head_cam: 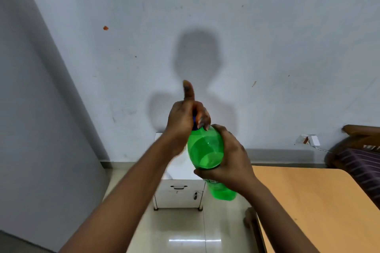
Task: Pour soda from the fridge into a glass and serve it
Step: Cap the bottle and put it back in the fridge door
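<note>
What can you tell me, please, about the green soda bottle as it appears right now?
The green soda bottle looks like translucent plastic, with a dark blue cap and a label band partly hidden low on its body. It is held in the air, tilted, neck up and toward the wall. The right hand wraps its middle; the left hand closes over the cap, thumb raised. Its liquid level is hard to judge.

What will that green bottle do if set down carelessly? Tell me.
The green bottle is tall and narrow, so it probably tips easily. Its round body would likely roll. Its thin plastic probably dents under the right hand.
</note>
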